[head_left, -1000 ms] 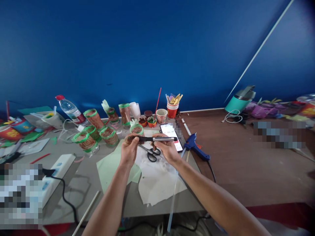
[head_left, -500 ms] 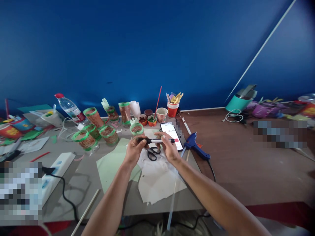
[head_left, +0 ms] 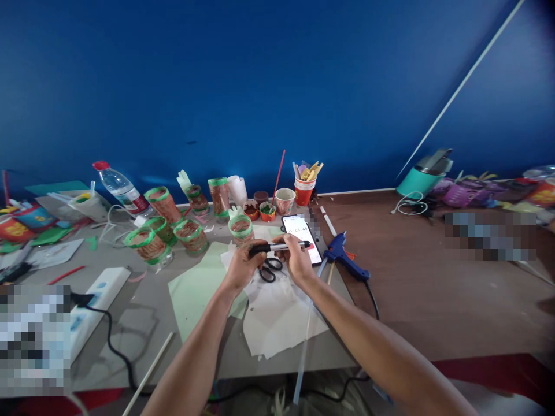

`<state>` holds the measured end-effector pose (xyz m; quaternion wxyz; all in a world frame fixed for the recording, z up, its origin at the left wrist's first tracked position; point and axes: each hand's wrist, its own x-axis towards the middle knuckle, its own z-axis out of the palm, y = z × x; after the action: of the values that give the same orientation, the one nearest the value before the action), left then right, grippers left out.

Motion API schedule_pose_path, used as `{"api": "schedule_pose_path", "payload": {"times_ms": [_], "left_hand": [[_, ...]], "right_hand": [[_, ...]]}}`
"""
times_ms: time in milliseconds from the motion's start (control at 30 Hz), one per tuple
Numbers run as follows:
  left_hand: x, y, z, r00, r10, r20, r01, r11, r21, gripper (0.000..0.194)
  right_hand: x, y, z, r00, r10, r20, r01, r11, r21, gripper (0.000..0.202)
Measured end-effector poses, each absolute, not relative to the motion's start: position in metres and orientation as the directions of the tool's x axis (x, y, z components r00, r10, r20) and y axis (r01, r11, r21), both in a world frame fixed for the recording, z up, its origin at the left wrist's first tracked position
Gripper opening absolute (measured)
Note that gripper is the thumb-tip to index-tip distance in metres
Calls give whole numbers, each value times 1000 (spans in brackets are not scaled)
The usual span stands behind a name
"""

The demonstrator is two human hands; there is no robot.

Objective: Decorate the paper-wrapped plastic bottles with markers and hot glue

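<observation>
A black-and-white marker pen (head_left: 277,247) lies level between my two hands, above the papers. My left hand (head_left: 243,267) is closed on its thick black left end. The fingers of my right hand (head_left: 298,257) pinch the pen nearer its other end, whose black tip pokes out to the right. Dark stains mark the fingertips. Below the pen, black-handled scissors (head_left: 271,269) rest on torn white paper (head_left: 277,323). A pale green sheet (head_left: 195,283) spreads to the left. Just behind my hands stands a green-rimmed, brown-painted cup (head_left: 241,230), and a phone (head_left: 309,234) showing a timer lies beside my right hand.
Several painted cups (head_left: 148,245) and a water bottle (head_left: 121,188) stand at back left. A blue glue gun (head_left: 349,260) with its cord lies right, a clear glue stick (head_left: 303,358) in front. A white power strip (head_left: 99,303) is left. Paper cups (head_left: 305,193) hold sticks.
The pen's left end has shifted slightly left and down, and its thick black section shows more. My hands stay close together on it. The view has moved a little.
</observation>
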<state>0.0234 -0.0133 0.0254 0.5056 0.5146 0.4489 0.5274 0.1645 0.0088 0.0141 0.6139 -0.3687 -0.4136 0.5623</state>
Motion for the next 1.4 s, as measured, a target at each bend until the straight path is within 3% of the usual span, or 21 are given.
{"api": "schedule_pose_path", "payload": {"times_ms": [233,667,867,967,1067,1233,1400], "left_hand": [[27,-14,21,-6,991,134,37,-134,990,23],[35,-17,19,6,993,121,-31,-121,992,23],[41,-21,19,77,993,88,-93,-80,992,44],[42,-24,19,132,983,131,-117,-116,986,59],[38,-24,16,117,978,175,-85,-166,983,60],[30,-21,12,-67,933,353,136,-342,930,34],[26,-20,18,-194,845,498,212,-460,862,28]], "right_hand": [[158,8,12,88,996,22,-423,58,-904,33],[157,6,17,133,991,10,-432,67,-900,34],[172,18,25,71,995,-69,-463,-28,-886,34],[180,25,26,131,984,-121,-509,-38,-860,35],[183,29,28,176,970,-167,-564,-39,-825,37],[183,29,32,224,965,-137,-653,45,-756,34],[181,27,32,144,986,-80,-670,38,-741,39]]}}
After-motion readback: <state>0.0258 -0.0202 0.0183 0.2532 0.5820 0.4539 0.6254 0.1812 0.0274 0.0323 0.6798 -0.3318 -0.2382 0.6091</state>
